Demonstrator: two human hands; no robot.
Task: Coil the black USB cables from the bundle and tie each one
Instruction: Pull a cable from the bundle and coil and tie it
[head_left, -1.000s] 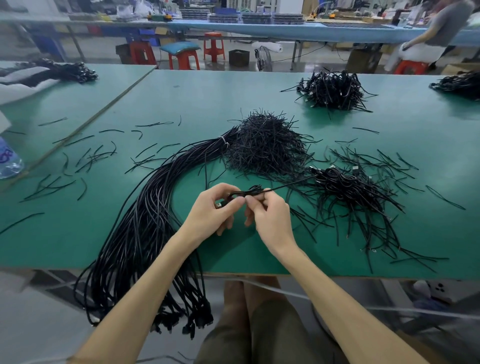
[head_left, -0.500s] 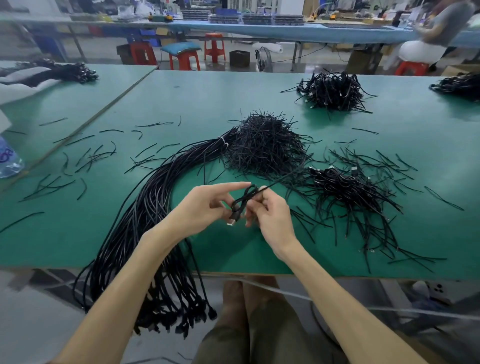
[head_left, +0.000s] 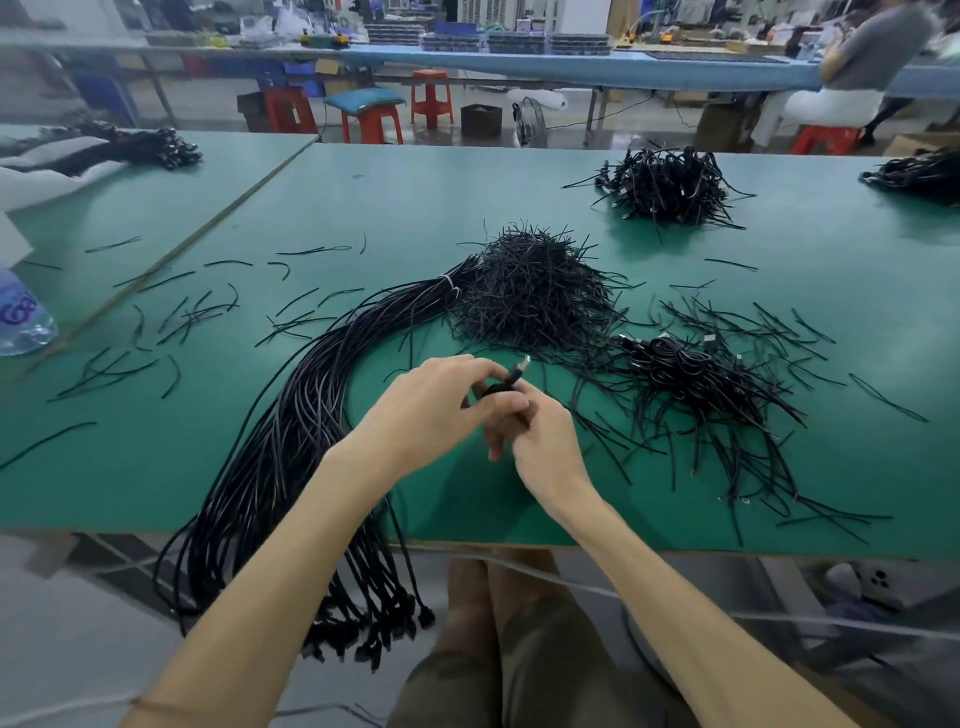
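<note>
Bundle (head_left: 291, 441) on my left: loads uncoiled, most of the job left. L hand (head_left: 431, 410) & R hand (head_left: 545, 447) both pinch one coiled cable (head_left: 514, 373), plug up, tying prob. unfinished. Small done pile (head_left: 691, 374) on the right.

Two hands (head_left: 431, 410), one held cable (head_left: 514, 376), one long bundle (head_left: 291, 415), one tie heap (head_left: 535, 291), four red stools (head_left: 431, 98) (far off), one bottle (head_left: 23, 317).

a water bottle (head_left: 23, 317) left, red stools (head_left: 431, 98) beyond.
</note>
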